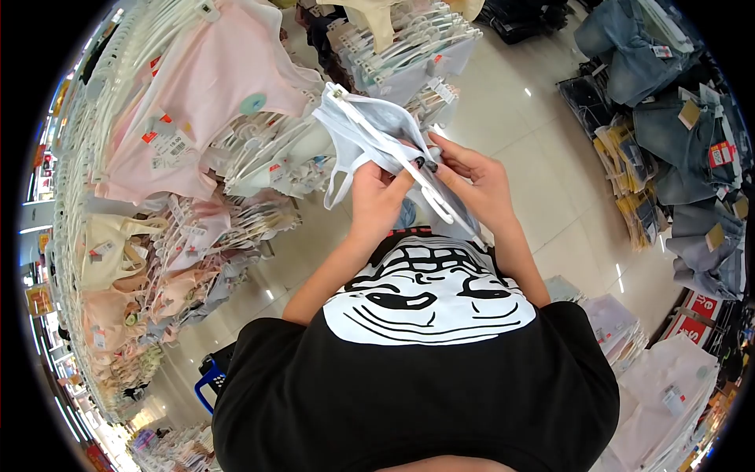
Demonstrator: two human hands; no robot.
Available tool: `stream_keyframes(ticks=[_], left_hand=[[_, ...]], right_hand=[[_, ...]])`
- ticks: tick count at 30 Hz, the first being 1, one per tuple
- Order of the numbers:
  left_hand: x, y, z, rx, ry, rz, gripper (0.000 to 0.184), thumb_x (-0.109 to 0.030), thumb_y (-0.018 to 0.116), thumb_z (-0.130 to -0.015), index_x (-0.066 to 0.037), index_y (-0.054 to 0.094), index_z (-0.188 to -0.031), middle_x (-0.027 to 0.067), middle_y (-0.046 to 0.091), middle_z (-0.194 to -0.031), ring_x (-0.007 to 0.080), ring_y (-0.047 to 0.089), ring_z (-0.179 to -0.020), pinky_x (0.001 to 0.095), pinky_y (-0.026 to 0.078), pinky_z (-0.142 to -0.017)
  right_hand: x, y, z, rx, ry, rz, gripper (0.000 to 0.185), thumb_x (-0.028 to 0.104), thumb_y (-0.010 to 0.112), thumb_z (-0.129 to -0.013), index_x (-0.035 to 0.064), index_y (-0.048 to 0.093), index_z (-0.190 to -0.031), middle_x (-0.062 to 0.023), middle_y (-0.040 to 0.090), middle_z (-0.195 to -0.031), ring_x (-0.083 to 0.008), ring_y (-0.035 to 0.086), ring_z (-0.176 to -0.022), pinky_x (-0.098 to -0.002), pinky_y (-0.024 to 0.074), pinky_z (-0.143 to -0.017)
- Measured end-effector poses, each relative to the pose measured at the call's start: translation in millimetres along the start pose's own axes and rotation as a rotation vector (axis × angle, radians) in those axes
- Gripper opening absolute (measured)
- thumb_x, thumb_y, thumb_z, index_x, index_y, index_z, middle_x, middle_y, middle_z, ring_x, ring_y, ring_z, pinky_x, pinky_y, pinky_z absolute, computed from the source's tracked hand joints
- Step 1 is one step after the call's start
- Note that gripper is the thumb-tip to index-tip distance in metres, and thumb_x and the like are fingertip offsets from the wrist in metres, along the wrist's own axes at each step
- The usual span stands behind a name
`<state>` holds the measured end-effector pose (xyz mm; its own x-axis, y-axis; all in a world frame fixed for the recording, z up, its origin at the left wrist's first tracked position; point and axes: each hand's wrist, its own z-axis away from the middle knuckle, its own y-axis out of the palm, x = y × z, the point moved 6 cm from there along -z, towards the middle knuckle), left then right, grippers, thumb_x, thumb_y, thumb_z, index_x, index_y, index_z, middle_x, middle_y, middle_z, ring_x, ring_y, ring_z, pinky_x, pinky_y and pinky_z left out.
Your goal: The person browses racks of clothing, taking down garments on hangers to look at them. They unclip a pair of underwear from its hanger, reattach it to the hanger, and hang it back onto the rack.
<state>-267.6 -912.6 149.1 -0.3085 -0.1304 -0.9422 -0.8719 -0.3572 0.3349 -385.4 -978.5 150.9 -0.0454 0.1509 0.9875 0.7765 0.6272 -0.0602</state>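
Note:
A light blue bra top (361,130) hangs from a white plastic hanger (429,189), which slants down to the right in front of my chest. My left hand (377,195) pinches the garment and the hanger from the left, thumb toward the middle. My right hand (470,179) holds the right side of the same garment, with fingers bent over its edge. Both thumbs come close together at a small dark spot whose nature I cannot make out. Part of the fabric behind the fingers is hidden.
On the left stands a rack of hangered underwear, with a pink garment (193,102) and a cream bra (118,248). Denim shorts (680,145) hang on the right. A blue-handled basket (210,381) is at lower left. Tiled floor (543,157) lies between the racks.

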Motion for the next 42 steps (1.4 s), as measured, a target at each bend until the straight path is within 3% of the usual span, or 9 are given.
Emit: stream_keyframes(ticks=[5, 11, 14, 19, 27, 30, 35, 39, 42], left_hand=[[2, -5, -1, 0.034, -0.034, 0.074, 0.014, -0.001, 0.050, -0.078, 0.001, 0.052, -0.092, 0.0049, 0.057, -0.087, 0.0102, 0.053, -0.081, 0.0225, 0.042, -0.072], [3, -19, 0, 0.021, -0.093, 0.165, 0.016, 0.001, 0.046, -0.076, 0.001, 0.052, -0.092, 0.0057, 0.057, -0.087, 0.0111, 0.054, -0.079, 0.0232, 0.043, -0.071], [1, -19, 1, 0.020, -0.078, 0.210, 0.016, 0.001, 0.045, -0.076, 0.001, 0.052, -0.091, 0.0060, 0.056, -0.087, 0.0114, 0.054, -0.079, 0.0233, 0.043, -0.070], [-4, -17, 3, 0.076, -0.067, 0.289, 0.015, 0.000, 0.044, -0.077, 0.000, 0.051, -0.091, 0.0060, 0.056, -0.088, 0.0119, 0.054, -0.079, 0.0231, 0.043, -0.069], [7, -15, 10, -0.076, -0.232, 0.301, 0.018, -0.002, 0.042, -0.079, -0.003, 0.049, -0.096, 0.0037, 0.054, -0.085, 0.0095, 0.052, -0.075, 0.0229, 0.042, -0.063], [8, -14, 9, -0.039, -0.237, 0.349, 0.016, -0.003, 0.042, -0.080, -0.005, 0.049, -0.094, 0.0024, 0.054, -0.080, 0.0074, 0.050, -0.067, 0.0205, 0.039, -0.057], [10, -17, 9, -0.061, -0.262, 0.412, 0.013, -0.005, 0.043, -0.079, -0.007, 0.049, -0.091, 0.0008, 0.052, -0.072, 0.0060, 0.047, -0.059, 0.0184, 0.036, -0.050], [6, -14, 12, -0.107, -0.266, 0.393, 0.012, -0.003, 0.043, -0.077, -0.005, 0.048, -0.088, 0.0010, 0.050, -0.073, 0.0076, 0.048, -0.062, 0.0205, 0.039, -0.054], [8, -17, 10, -0.047, -0.221, 0.317, 0.012, -0.001, 0.043, -0.076, -0.003, 0.049, -0.086, 0.0020, 0.050, -0.076, 0.0088, 0.050, -0.066, 0.0220, 0.041, -0.058]], right_hand=[[20, 6, 1, 0.009, -0.128, 0.249, 0.035, 0.003, 0.051, -0.079, 0.0083, 0.052, -0.114, -0.0081, 0.060, -0.086, -0.0101, 0.055, -0.074, -0.0224, 0.0442, -0.069], [25, 18, -2, -0.013, -0.227, 0.280, 0.033, 0.002, 0.052, -0.078, 0.0066, 0.054, -0.111, -0.0087, 0.060, -0.082, -0.0098, 0.054, -0.066, -0.0213, 0.0442, -0.063], [20, 19, -3, 0.011, -0.109, 0.169, 0.032, 0.001, 0.052, -0.078, 0.0065, 0.055, -0.109, -0.0088, 0.061, -0.082, -0.0095, 0.054, -0.065, -0.0206, 0.0437, -0.062], [27, 21, -2, 0.031, -0.204, 0.246, 0.034, -0.002, 0.052, -0.076, 0.0075, 0.056, -0.108, -0.0084, 0.061, -0.081, -0.0099, 0.054, -0.064, -0.0205, 0.0434, -0.061], [43, 28, -1, 0.129, -0.282, 0.498, 0.044, -0.008, 0.051, -0.068, 0.0115, 0.057, -0.107, -0.0069, 0.060, -0.082, -0.0149, 0.055, -0.067, -0.0239, 0.0445, -0.061], [41, 23, 0, 0.091, -0.287, 0.455, 0.042, -0.002, 0.054, -0.066, 0.0172, 0.058, -0.104, -0.0049, 0.056, -0.077, -0.0186, 0.052, -0.058, -0.0258, 0.0437, -0.054], [36, 17, -2, 0.034, -0.246, 0.429, 0.039, 0.004, 0.058, -0.063, 0.0202, 0.060, -0.099, -0.0026, 0.054, -0.073, -0.0162, 0.050, -0.054, -0.0254, 0.0426, -0.050], [45, 21, 1, 0.085, -0.213, 0.558, 0.035, 0.002, 0.058, -0.061, 0.0126, 0.060, -0.095, -0.0019, 0.058, -0.077, -0.0126, 0.051, -0.057, -0.0220, 0.0407, -0.048], [46, 25, 3, 0.046, -0.242, 0.687, 0.028, 0.014, 0.058, -0.063, 0.0192, 0.058, -0.090, 0.0012, 0.054, -0.071, -0.0173, 0.051, -0.052, -0.0261, 0.0413, -0.046]])
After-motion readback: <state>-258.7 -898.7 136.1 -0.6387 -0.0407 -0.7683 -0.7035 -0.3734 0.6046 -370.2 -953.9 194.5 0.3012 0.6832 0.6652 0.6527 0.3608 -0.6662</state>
